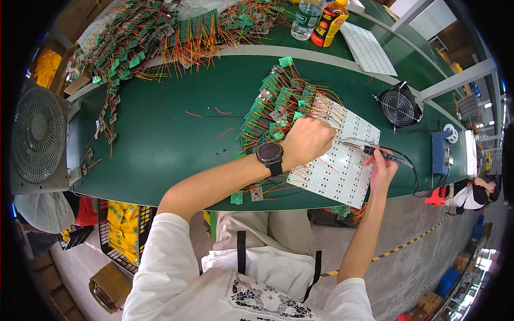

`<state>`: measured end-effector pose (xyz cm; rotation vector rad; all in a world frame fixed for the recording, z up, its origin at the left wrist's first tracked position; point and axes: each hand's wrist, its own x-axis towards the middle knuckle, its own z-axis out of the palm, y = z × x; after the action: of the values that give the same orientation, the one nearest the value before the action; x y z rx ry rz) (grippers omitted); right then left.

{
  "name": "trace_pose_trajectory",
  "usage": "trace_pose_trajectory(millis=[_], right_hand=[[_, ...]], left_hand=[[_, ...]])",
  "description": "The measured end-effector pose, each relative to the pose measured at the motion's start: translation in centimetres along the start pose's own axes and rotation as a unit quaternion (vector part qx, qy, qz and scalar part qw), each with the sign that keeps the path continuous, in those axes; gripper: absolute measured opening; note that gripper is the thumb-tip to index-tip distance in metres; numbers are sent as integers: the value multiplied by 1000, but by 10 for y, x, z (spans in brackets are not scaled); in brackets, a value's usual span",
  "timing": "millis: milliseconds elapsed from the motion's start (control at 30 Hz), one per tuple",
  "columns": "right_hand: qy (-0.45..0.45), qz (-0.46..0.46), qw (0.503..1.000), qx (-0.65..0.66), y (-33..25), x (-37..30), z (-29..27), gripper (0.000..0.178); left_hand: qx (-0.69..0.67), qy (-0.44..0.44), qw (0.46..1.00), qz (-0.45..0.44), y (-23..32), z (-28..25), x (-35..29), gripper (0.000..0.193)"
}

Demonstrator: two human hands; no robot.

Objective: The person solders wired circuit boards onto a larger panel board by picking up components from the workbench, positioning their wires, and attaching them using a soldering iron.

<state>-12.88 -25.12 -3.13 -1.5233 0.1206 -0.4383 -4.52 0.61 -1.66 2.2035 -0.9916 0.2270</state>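
My right hand (383, 167) grips a soldering iron (395, 158) with a black handle, its metal tip reaching left over a white panel (342, 179) dotted with rows of small dark spots. My left hand (309, 140), with a black watch (269, 153) on its wrist, is closed above the panel's left part, close to the iron's tip. What its fingers pinch is hidden. Small green circuit boards (258, 115) with red and yellow wires lie in rows left of the panel, some wires stretching over its edge.
A large heap of wired boards (134, 40) covers the back left. A grey fan (38, 134) stands at the left, a small black fan (399, 105) at the right by a blue box (441, 152). Bottles (329, 24) and another white panel (368, 48) are at the back.
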Motion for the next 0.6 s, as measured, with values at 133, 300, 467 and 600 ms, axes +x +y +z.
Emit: trace_pose_trajectory(millis=[133, 300, 467, 600], right_hand=[[2, 6, 1000, 2, -1, -1, 1, 19], [15, 9, 999, 28, -1, -1, 0, 21], [30, 9, 999, 34, -4, -1, 2, 20], [30, 7, 998, 47, -4, -1, 3, 19]], left_hand=[[3, 5, 1000, 4, -2, 3, 0, 10], [5, 8, 1000, 5, -3, 5, 0, 10], [9, 13, 1000, 4, -1, 6, 1, 9], [13, 18, 1000, 5, -2, 6, 0, 9]])
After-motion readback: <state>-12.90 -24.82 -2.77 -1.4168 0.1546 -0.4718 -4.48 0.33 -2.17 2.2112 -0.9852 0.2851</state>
